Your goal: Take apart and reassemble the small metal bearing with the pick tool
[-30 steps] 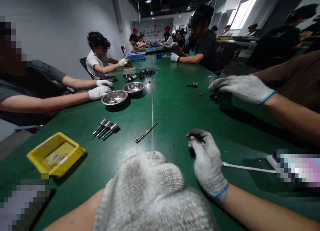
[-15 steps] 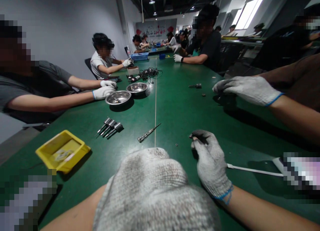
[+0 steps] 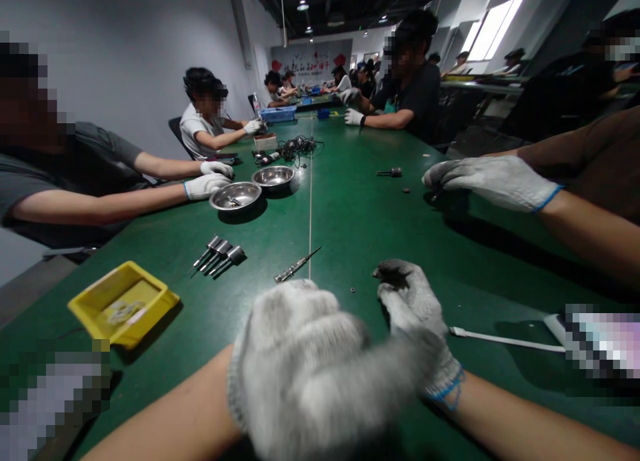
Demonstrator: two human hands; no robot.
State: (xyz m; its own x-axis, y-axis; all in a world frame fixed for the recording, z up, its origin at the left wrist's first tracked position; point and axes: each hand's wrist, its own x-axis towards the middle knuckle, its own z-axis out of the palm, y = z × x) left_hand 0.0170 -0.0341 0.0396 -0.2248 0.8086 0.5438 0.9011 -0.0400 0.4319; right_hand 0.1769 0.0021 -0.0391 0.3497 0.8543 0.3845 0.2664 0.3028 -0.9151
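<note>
1. The small dark part (image 3: 353, 290) is a tiny round piece, too small for me to tell whether it is a washer or a screw. It lies flat and alone on the green surface (image 3: 350, 214), just left of the fingertips of my right hand (image 3: 413, 308), without touching them.
2. The slim metal tool (image 3: 296, 266) is silvery, with a thicker ribbed handle and a fine pointed tip. It lies flat and slanted, handle nearer me and to the left, tip pointing away to the right, reaching the pale seam (image 3: 310, 201). It sits just beyond my left hand (image 3: 300, 354).
</note>
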